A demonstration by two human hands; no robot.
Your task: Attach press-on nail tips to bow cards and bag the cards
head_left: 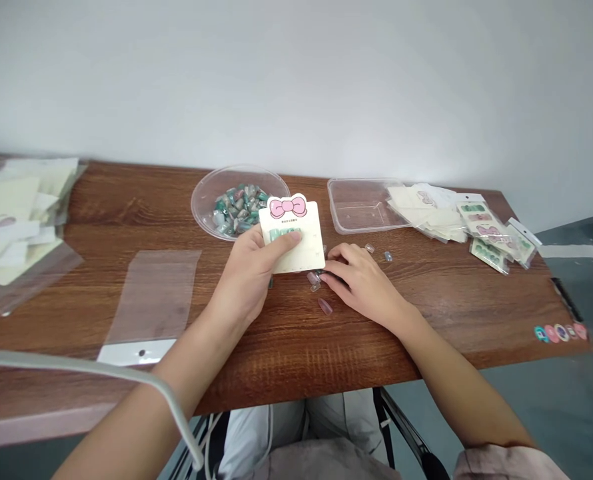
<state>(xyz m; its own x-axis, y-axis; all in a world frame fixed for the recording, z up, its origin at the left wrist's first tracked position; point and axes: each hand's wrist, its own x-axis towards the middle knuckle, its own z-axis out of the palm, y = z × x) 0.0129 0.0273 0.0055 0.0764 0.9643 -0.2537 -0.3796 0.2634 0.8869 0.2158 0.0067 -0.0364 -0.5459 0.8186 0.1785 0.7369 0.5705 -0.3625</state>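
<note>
My left hand (249, 273) grips a cream card (306, 250) with a pink bow printed on its top edge. A row of green false nails (282, 233) sits on the card, partly under my thumb. On the tabletop beside the card's lower right corner, my right hand (359, 283) has its fingers curled together among loose clear and dark false nails (314, 279). Whatever its fingertips hold is hidden or too small to name. One pinkish false nail (325, 306) lies just in front of that hand, and a small bluish one (388, 256) beyond it.
A round clear tub (201, 210) of green and grey false nails stands behind the card. Right of it are a rectangular clear tray (359, 212), stacked cards (434, 213) and bagged nail sets (491, 230). Leftward lie a clear bag (154, 287) and packed cards (11, 200). A white cable (76, 363) crosses.
</note>
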